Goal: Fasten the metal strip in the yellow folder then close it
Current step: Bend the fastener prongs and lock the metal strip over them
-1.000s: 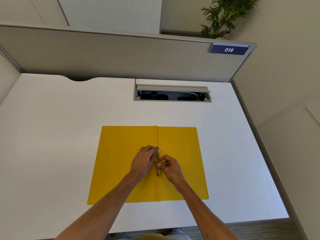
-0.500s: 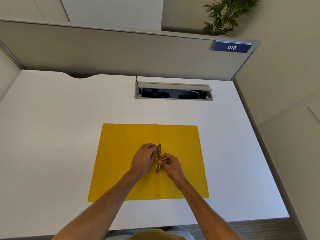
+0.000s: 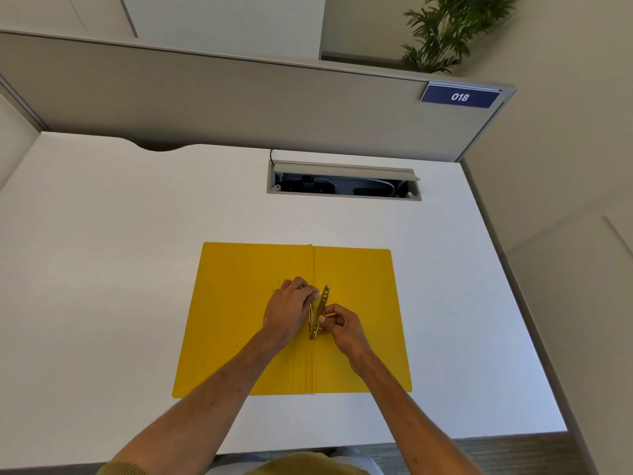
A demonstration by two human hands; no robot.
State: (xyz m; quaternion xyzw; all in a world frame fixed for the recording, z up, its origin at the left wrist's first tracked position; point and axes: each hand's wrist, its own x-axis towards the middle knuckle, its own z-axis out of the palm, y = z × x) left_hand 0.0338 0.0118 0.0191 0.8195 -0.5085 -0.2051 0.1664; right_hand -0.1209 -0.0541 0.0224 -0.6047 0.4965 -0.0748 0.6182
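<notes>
Both hands pinch the metal strip [image 3: 320, 311]: left hand [image 3: 289, 308] its top, right hand [image 3: 342, 325] lower down. Strip sits askew, unfastened; yellow folder [image 3: 239, 337] beneath lies open.

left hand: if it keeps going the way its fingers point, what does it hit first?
Probably the metal strip: the left hand points right across the fold, fingertips already beside the strip's upper part. Whether they touch is unclear.

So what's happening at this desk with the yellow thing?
A person is working on a yellow folder lying open on a white desk. Both hands meet at its centre crease: the left hand and the right hand are handling a brass metal strip, which sits tilted off the crease rather than lying flat along it. It does not look fastened, and the folder is not yet closed.
</notes>
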